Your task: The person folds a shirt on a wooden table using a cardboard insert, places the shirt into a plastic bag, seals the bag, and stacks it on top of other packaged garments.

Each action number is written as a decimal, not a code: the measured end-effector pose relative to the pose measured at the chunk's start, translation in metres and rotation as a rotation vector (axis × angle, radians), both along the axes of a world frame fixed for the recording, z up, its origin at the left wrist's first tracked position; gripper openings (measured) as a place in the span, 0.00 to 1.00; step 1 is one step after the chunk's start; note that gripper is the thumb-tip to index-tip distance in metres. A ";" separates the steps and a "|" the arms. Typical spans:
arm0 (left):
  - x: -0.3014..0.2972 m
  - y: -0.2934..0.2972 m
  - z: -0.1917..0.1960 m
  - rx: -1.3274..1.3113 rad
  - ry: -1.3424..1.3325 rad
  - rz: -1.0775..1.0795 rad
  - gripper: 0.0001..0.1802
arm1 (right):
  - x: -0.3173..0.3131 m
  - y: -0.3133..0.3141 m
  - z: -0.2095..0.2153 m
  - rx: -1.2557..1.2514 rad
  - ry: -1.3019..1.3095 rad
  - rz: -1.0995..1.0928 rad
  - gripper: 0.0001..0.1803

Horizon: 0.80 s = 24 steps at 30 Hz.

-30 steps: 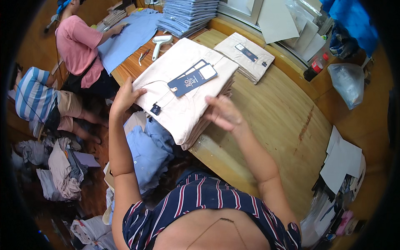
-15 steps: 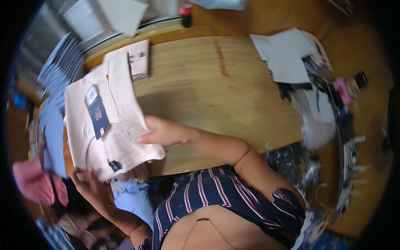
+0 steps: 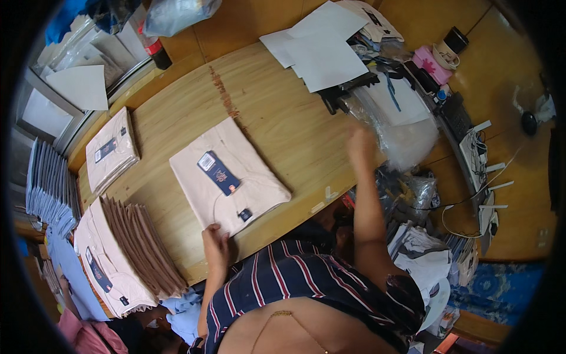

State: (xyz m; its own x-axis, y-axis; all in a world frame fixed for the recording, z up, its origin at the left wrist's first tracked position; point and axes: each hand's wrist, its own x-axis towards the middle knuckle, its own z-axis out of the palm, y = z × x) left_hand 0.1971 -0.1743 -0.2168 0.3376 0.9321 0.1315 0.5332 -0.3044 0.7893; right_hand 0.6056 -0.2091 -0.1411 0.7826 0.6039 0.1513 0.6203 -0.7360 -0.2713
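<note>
A folded pale pink shirt [image 3: 259, 183] lies flat on the wooden table in front of me, with a dark blue hang tag [image 3: 219, 173] on its front. At its near left corner my left hand [image 3: 216, 243] has curled fingers gripping the edge. My right hand [image 3: 361, 144], smeared by motion, is stretched out to the right beside the clear plastic bags [image 3: 410, 144]; whether it holds anything cannot be made out.
A tall stack of folded pink shirts [image 3: 132, 248] stands at the table's left edge. Farther back is a smaller pile of bagged shirts [image 3: 112, 150]. White sheets [image 3: 321, 50] lie at the far right, near a pink box [image 3: 431, 65]. Blue folded garments [image 3: 52, 183] are stacked at left.
The pink shirt went from both hands above the left stack to the table's middle. My right hand let go and moved right to the plastic bags. The view has turned rightward.
</note>
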 end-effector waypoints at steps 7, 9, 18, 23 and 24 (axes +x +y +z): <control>0.008 0.014 0.089 -0.139 0.812 0.120 0.35 | 0.126 -0.041 0.012 -0.238 -0.243 -0.203 0.08; 0.024 0.017 0.112 -0.153 0.732 0.213 0.35 | 0.144 -0.051 0.016 -0.196 -0.253 -0.148 0.08; 0.154 0.012 0.125 -0.274 -0.094 -0.270 0.33 | 0.117 -0.131 0.157 0.757 -0.085 -0.065 0.04; 0.234 0.032 0.105 -0.726 -0.647 -0.577 0.37 | 0.046 -0.049 0.108 0.777 -0.193 0.574 0.05; 0.243 0.036 0.105 -0.845 -0.738 -0.519 0.36 | 0.028 -0.030 0.093 0.654 -0.238 0.734 0.08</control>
State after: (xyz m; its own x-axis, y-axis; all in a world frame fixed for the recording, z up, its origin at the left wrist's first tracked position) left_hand 0.4402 -0.1381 -0.1122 0.7929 0.5951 -0.1310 -0.1548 0.4047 0.9012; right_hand 0.6338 -0.2387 -0.0477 0.1570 0.6667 0.7286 0.9505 0.0984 -0.2949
